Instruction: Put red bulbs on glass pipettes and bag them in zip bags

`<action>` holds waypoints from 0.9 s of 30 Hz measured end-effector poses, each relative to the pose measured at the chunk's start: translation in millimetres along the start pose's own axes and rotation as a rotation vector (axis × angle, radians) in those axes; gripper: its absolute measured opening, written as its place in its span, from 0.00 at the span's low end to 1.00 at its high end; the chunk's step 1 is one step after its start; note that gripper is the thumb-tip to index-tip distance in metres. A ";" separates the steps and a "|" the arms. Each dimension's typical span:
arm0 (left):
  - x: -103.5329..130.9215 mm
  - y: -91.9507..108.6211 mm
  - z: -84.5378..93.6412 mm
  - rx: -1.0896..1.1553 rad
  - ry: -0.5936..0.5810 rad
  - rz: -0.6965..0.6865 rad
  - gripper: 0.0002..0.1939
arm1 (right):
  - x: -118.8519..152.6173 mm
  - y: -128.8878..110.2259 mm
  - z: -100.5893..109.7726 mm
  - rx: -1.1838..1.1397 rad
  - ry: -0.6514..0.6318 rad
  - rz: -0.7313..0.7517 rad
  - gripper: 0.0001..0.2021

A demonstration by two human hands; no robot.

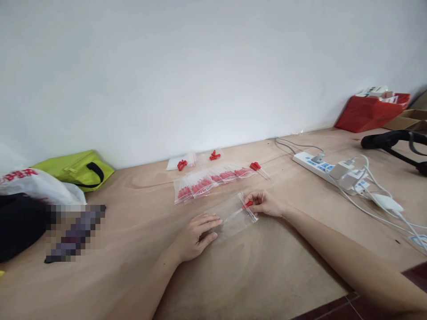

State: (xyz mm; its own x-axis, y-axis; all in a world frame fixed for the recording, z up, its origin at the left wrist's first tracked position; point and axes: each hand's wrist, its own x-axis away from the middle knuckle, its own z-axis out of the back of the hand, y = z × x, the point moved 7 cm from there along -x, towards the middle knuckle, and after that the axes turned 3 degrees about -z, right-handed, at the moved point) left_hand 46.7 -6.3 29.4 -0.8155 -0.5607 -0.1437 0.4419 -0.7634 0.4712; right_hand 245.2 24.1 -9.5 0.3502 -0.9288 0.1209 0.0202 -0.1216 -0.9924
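A clear zip-lock bag [230,224] lies on the wooden table, its zip end to the right. My left hand [200,235] rests on the bag's left end, fingers stretched out and thumb apart. At the zip end my right hand [265,203] is closed in a pinch on a red-handled thin tool [247,205], whose pale shaft lies along the bag. Beyond my hands is an overlapping row of filled zip-lock bags [213,178] with red-handled pieces inside. A small bunch of loose red-handled tools [255,166] with thin shafts lies right of that row.
More bags with red pieces [182,165] lie near the wall. On the right are a white power strip [313,165] with chargers and cables, a black headset-like object [393,140] and a red bag [370,113]. A lime-green bag [76,166] and a white plastic bag [56,186] sit left.
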 end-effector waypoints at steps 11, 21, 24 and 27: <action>0.0 -1.4 1.6 -0.035 0.009 0.086 0.22 | 4.6 -8.2 -22.8 0.228 -0.204 0.071 0.18; -0.2 -0.5 1.8 -0.045 0.001 0.088 0.20 | -0.5 -16.2 10.6 0.369 0.062 0.191 0.13; -0.2 0.2 2.3 -0.033 0.001 0.092 0.20 | -7.7 -24.8 57.9 0.548 0.456 0.128 0.10; -0.1 0.4 3.3 -0.010 0.006 0.107 0.20 | -14.7 -36.2 96.4 0.812 0.779 0.059 0.06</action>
State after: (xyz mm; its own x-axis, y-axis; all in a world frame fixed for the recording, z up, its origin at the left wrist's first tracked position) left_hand 45.7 -5.5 32.4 -0.7615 -0.6407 -0.0980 0.5299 -0.7025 0.4751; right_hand 329.6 75.9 22.4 -0.3038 -0.9254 -0.2267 0.7261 -0.0709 -0.6839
